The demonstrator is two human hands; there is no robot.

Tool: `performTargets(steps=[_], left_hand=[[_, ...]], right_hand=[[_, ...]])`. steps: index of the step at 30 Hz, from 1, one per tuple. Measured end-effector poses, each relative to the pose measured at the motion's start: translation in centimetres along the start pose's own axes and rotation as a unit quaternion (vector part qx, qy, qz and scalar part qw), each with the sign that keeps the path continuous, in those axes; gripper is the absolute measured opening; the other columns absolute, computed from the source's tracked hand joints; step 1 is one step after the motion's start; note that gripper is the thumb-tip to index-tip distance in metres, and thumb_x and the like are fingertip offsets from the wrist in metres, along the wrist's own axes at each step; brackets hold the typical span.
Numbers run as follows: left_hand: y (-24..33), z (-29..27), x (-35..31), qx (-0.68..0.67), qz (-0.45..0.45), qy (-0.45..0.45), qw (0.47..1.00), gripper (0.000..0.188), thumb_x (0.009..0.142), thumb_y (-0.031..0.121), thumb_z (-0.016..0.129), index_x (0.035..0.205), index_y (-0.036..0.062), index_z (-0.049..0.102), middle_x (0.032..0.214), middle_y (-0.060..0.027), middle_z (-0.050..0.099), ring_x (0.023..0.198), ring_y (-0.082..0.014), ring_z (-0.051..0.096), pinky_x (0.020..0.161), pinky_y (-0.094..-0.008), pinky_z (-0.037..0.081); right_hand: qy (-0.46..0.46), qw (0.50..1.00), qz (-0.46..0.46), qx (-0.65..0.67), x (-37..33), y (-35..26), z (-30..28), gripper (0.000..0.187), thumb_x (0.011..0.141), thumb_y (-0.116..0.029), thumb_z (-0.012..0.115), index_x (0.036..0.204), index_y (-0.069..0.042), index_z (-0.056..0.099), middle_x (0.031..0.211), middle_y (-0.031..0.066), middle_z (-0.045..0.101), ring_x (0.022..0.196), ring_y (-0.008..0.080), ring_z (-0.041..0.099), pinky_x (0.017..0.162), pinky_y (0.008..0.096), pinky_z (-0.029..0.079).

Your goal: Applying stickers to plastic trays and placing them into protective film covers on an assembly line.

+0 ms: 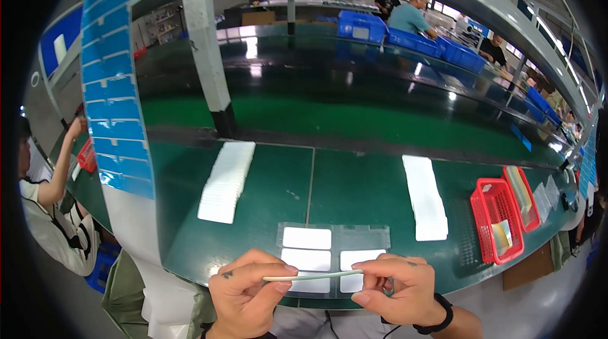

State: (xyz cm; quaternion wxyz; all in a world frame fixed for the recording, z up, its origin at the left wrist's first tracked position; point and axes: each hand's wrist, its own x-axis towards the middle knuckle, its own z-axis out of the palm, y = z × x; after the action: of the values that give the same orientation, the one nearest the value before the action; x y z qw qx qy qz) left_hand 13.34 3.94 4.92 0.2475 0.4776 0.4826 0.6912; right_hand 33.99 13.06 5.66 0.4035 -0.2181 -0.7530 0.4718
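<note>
A thin, pale green-white card-like piece (316, 276), seen edge-on and slightly bowed, spans the gap between my hands. My left hand (250, 291) pinches its left end between thumb and fingers. At the other end is my right hand (402, 288), fingers curled, index fingertip on the piece and thumb just below. Beneath and beyond them lies a clear plastic tray (364, 236) with two columns of pockets. White cards (307, 238) lie in its left column, and others (361, 260) in the right column's lower pockets, partly hidden by my hands.
Overlapping white cards form a row (227, 181) on the left and another (425, 196) on the right of the green table (354, 193). Red baskets (484, 219) stand far right. A post (206, 41) and hanging blue sheets (114, 86) rise at left. Other people work nearby.
</note>
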Motion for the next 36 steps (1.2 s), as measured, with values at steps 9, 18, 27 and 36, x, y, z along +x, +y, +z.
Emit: performTargets(steps=[9,18,27,36], left_hand=[[4.3,-2.4,1.3,0.02,0.12,0.036,0.992,0.007,0.083,-0.004,0.07,0.09,-0.0041,0.07,0.083,-0.0162,0.065,0.069,-0.0175,0.062,0.061,-0.0262,0.05],[5.0,-3.1,1.4,0.024,0.132,0.039,0.99,0.009,0.082,-0.006,0.071,0.09,-0.0046,0.07,0.084,-0.0163,0.066,0.07,-0.0167,0.063,0.062,-0.0262,0.051],[5.2,-3.2,1.7,0.031,0.147,0.029,0.988,0.012,0.082,-0.009,0.071,0.093,-0.0055,0.071,0.086,-0.0164,0.067,0.071,-0.0159,0.063,0.063,-0.0243,0.049],[4.9,-2.7,1.5,0.04,0.128,0.009,0.991,0.016,0.081,-0.009,0.072,0.096,-0.0052,0.073,0.085,-0.0133,0.068,0.069,-0.0106,0.059,0.058,-0.0211,0.042]], right_hand=[[-0.018,0.999,0.026,0.027,-1.1,-1.0,1.0,0.03,0.084,-0.003,0.075,0.112,0.002,0.066,0.07,-0.0028,0.059,0.06,0.0008,0.048,0.051,0.0183,0.038],[-0.021,0.994,0.106,0.008,-2.4,-0.3,1.1,0.023,0.082,-0.002,0.076,0.104,0.002,0.07,0.069,-0.0049,0.059,0.06,-0.0001,0.048,0.052,0.0176,0.038],[-0.03,0.994,0.107,0.013,-3.0,0.4,1.1,0.019,0.083,-0.001,0.074,0.101,0.003,0.07,0.069,-0.0046,0.059,0.06,0.0008,0.049,0.052,0.0181,0.038],[-0.028,0.99,0.131,0.036,-3.9,1.6,0.7,0.018,0.085,0.001,0.072,0.103,0.003,0.069,0.071,-0.0043,0.058,0.061,0.0009,0.048,0.052,0.0181,0.037]])
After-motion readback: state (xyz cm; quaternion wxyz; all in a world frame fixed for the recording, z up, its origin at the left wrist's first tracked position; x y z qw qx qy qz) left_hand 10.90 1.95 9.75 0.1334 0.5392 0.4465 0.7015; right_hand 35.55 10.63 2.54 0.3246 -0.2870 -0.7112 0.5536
